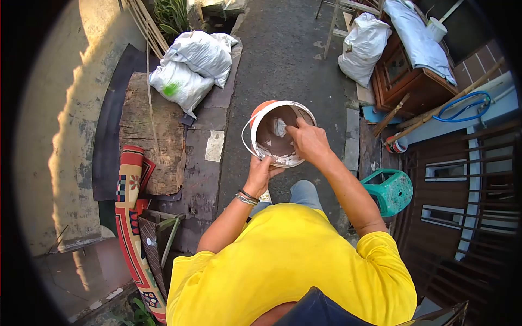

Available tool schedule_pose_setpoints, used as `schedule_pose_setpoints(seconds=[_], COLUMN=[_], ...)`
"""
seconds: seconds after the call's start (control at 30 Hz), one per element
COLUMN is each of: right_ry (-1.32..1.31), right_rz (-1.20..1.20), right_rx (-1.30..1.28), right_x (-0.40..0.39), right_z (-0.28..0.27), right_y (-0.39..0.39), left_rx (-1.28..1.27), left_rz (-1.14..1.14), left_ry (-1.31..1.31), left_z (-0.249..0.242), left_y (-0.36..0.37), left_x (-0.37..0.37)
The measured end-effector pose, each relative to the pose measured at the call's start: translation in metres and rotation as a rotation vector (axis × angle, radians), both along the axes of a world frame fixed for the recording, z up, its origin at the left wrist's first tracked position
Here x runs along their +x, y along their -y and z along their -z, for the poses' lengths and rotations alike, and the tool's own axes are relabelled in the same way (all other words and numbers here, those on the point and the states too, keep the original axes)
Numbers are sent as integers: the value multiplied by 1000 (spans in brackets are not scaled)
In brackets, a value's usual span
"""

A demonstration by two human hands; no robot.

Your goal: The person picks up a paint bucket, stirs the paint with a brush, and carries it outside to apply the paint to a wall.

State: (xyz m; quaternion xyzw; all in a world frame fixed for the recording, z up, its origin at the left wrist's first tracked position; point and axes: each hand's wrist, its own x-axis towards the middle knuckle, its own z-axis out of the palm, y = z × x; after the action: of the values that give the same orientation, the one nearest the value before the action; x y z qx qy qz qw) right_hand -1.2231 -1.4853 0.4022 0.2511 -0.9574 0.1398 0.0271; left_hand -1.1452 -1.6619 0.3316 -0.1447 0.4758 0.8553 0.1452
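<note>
A round bucket (pixel 251 142) with a white, smeared rim and an orange patch on its outside is held in front of my body. Its inside is coated in brown, and a whitish lump (pixel 279 127) shows in it. My left hand (pixel 262 175) grips the near rim from below, thumb at the edge and fingers underneath. Reaching over the right side of the rim, my right hand (pixel 311 141) has its fingers curled inside the bucket, close to the whitish lump. Whatever those fingers hold, if anything, is hidden.
White sacks (pixel 187 65) lie on a ledge at left, near a rolled patterned rug (pixel 130 217). To the right stand a green plastic stool (pixel 389 191), another white sack (pixel 364 49) and a wooden cabinet (pixel 405 76). A paved lane (pixel 277 49) runs ahead.
</note>
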Motion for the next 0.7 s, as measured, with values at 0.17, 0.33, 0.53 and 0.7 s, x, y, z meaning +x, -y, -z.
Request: schedule_pose_setpoints(seconds=[0.17,0.33,0.53,0.7], right_ry=[-149,-156,-167,-276], right_rz=[15,82,108,192], right_rx=[14,-91,-251,-241], right_x=[-116,-237,-385,-493], right_z=[19,51,42,5], right_y=[-2,-32,-90,-149], left_rx=[3,4,-9,27], left_rz=[23,132,307,378], left_ry=[-7,41,124,125], left_z=[5,23,6,-3], left_y=[-2,-25,-82,-133], left_x=[-112,-247,-414,-537])
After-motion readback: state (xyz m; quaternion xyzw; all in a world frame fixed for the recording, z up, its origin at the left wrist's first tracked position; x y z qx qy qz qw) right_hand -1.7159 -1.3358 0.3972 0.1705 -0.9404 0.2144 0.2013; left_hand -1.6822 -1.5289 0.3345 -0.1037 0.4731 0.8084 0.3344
